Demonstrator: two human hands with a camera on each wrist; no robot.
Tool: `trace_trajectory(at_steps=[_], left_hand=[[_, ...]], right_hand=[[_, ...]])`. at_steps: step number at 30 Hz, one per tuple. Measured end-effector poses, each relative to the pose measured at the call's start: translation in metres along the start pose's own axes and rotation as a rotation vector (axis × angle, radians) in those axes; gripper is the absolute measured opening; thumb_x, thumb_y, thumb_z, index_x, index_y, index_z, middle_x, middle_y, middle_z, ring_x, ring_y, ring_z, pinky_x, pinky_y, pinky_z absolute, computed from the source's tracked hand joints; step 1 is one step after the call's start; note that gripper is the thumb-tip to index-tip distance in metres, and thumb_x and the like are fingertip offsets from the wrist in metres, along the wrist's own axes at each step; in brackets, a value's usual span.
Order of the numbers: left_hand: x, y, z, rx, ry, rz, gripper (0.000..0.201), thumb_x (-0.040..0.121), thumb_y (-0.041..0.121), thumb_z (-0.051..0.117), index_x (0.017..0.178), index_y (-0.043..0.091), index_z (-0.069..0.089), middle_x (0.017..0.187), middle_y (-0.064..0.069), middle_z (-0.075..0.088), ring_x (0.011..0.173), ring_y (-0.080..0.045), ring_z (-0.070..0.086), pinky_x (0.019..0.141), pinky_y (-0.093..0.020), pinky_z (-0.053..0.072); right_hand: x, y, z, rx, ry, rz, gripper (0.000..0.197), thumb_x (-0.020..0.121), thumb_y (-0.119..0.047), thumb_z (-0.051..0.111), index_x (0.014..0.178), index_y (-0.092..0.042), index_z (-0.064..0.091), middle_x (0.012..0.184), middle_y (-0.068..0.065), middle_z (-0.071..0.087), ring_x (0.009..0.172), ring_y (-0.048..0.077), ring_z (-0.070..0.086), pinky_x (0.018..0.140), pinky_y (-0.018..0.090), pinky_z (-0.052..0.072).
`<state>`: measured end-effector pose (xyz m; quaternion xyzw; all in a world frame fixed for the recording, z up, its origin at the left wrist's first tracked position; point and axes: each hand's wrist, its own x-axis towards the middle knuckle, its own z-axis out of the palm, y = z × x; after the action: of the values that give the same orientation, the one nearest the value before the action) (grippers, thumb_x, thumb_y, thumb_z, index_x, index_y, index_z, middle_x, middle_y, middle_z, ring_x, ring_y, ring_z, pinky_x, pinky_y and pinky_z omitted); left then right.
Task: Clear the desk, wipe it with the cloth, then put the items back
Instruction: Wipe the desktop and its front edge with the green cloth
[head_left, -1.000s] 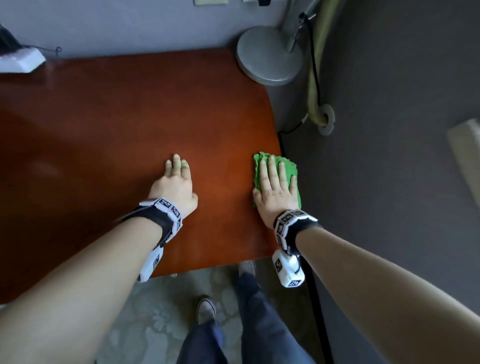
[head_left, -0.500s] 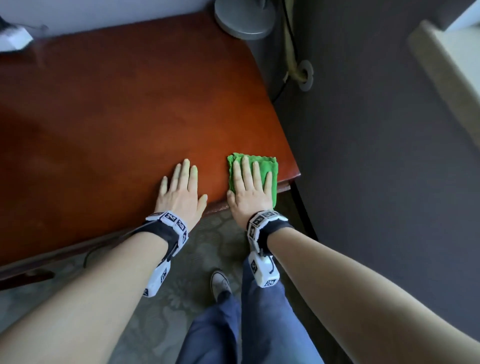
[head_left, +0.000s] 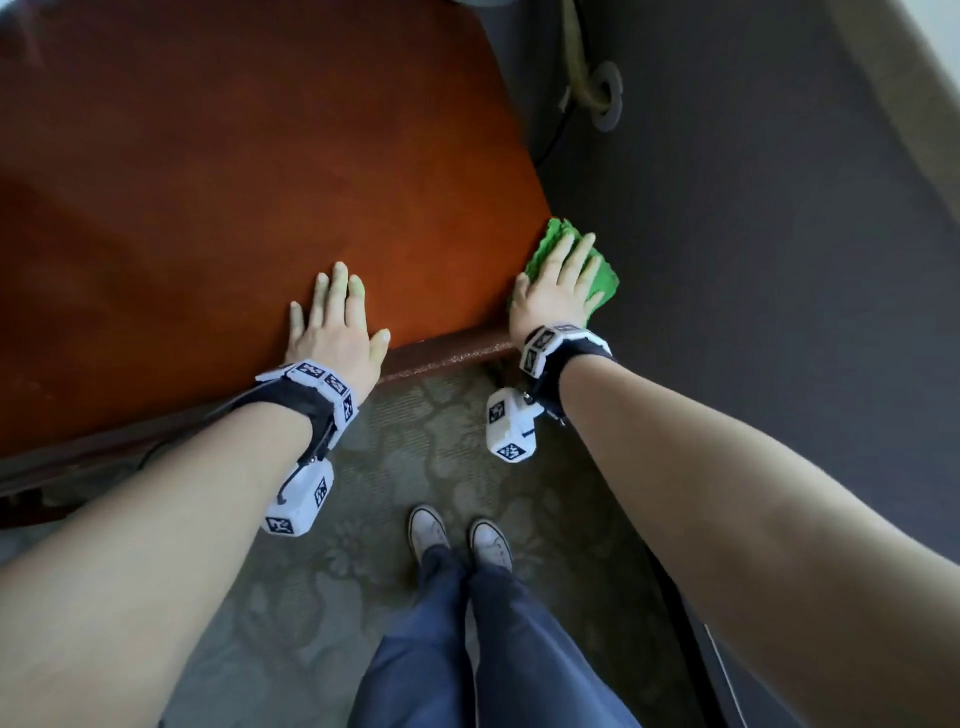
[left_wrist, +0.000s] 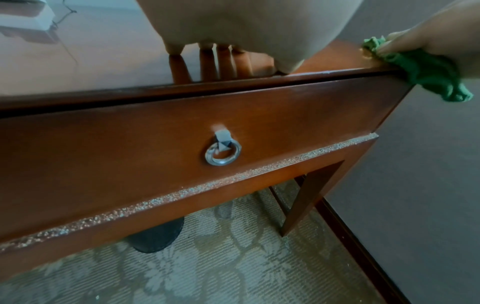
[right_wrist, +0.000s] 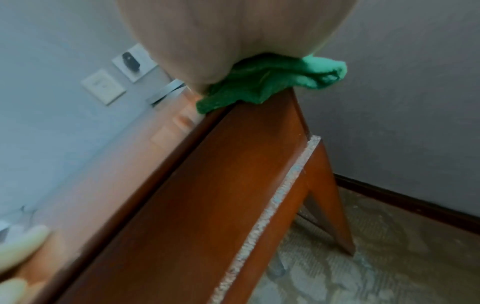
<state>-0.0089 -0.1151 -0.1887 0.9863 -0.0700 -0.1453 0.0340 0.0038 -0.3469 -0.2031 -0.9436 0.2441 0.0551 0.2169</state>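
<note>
At desk's front-right corner, right hand (head_left: 557, 291), fingers flat, presses crumpled green cloth (head_left: 601, 274) half over the edge of the reddish-brown wooden desk (head_left: 260, 182). Left hand (head_left: 335, 325) flat on top, fingers spread. Wiping step, prob. near done; next: lift cloth, bring items back.

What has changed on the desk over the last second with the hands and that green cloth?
The right hand has drawn the green cloth toward the person, from well inside the desk top to its near right corner, where part of the cloth now hangs over the edge. The left hand has slid back to the near edge too. Unchanged: both hands lie flat, the right pressing the cloth, the left on bare wood.
</note>
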Motion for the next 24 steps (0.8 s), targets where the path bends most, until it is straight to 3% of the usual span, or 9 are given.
trace_trajectory(at_steps=[3,11,15,16,18,19,20,21,24], left_hand=[[0.001,0.005,0.003,-0.043,-0.001,-0.044,0.069,0.102,0.039,0.035,0.156,0.007,0.008,0.164,-0.007,-0.007,0.151,-0.026,-0.004,0.121,-0.052,0.006],[0.002,0.003,0.001,-0.055,-0.02,-0.054,0.07,0.102,0.04,0.038,0.156,0.009,0.007,0.164,-0.005,-0.007,0.151,-0.025,-0.002,0.121,-0.05,0.008],[-0.007,0.007,-0.01,-0.028,-0.063,-0.054,0.069,0.1,0.036,0.044,0.156,0.013,0.01,0.164,-0.002,-0.003,0.151,-0.022,0.002,0.121,-0.047,0.011],[-0.011,0.01,-0.012,-0.029,-0.068,-0.045,0.068,0.1,0.034,0.046,0.155,0.013,0.013,0.164,-0.003,0.0,0.151,-0.022,0.004,0.121,-0.047,0.012],[-0.021,0.021,-0.019,-0.049,-0.079,-0.009,0.068,0.097,0.03,0.051,0.155,0.014,0.018,0.164,-0.003,0.004,0.151,-0.02,0.007,0.121,-0.045,0.013],[-0.026,0.028,-0.023,-0.07,-0.086,0.012,0.069,0.096,0.027,0.053,0.155,0.015,0.019,0.164,-0.002,0.004,0.15,-0.02,0.009,0.121,-0.044,0.014],[-0.031,0.035,-0.03,-0.097,-0.086,0.03,0.071,0.094,0.024,0.056,0.155,0.016,0.019,0.164,-0.001,0.005,0.149,-0.021,0.014,0.12,-0.044,0.017],[-0.034,0.043,-0.038,-0.135,-0.087,0.049,0.075,0.092,0.022,0.059,0.155,0.018,0.018,0.164,0.001,0.005,0.148,-0.023,0.02,0.119,-0.044,0.022],[-0.043,0.062,-0.074,-0.288,-0.071,0.071,0.079,0.085,0.014,0.064,0.153,0.022,0.025,0.162,0.0,0.018,0.14,-0.026,0.035,0.112,-0.043,0.034]], right_hand=[[-0.011,-0.012,0.008,-0.04,0.027,-0.016,0.072,0.097,-0.031,0.039,0.156,-0.006,0.006,0.163,0.018,-0.001,0.149,0.038,0.001,0.115,0.064,0.009],[-0.063,-0.011,0.023,-0.184,-0.154,-0.496,0.07,0.098,-0.019,0.037,0.157,-0.01,0.0,0.163,0.014,-0.01,0.15,0.035,-0.009,0.117,0.058,-0.002],[-0.053,-0.007,-0.006,-0.243,-0.299,-0.545,0.074,0.093,-0.009,0.042,0.156,-0.008,0.003,0.164,0.013,-0.006,0.15,0.033,-0.006,0.121,0.053,0.002],[-0.05,-0.011,-0.014,-0.234,-0.346,-0.523,0.074,0.09,-0.006,0.044,0.155,-0.006,0.009,0.164,0.014,0.0,0.15,0.033,-0.001,0.121,0.051,0.006],[-0.048,-0.02,-0.029,-0.141,-0.41,-0.489,0.051,0.091,-0.004,0.043,0.142,-0.004,0.037,0.15,0.02,0.036,0.14,0.039,0.031,0.111,0.045,0.032],[-0.049,-0.025,-0.036,-0.079,-0.402,-0.479,0.033,0.095,-0.007,0.039,0.126,-0.005,0.048,0.128,0.02,0.054,0.122,0.04,0.05,0.095,0.042,0.044],[-0.053,-0.031,-0.043,-0.03,-0.397,-0.482,0.023,0.098,-0.01,0.035,0.114,-0.006,0.052,0.108,0.018,0.061,0.104,0.039,0.059,0.082,0.04,0.048],[-0.057,-0.036,-0.05,0.0,-0.411,-0.5,0.023,0.1,-0.012,0.034,0.109,-0.006,0.055,0.098,0.016,0.063,0.095,0.037,0.06,0.078,0.039,0.049],[-0.07,-0.054,-0.077,0.057,-0.448,-0.58,0.025,0.1,-0.012,0.04,0.114,-0.008,0.061,0.106,0.016,0.063,0.096,0.034,0.059,0.083,0.035,0.046]])
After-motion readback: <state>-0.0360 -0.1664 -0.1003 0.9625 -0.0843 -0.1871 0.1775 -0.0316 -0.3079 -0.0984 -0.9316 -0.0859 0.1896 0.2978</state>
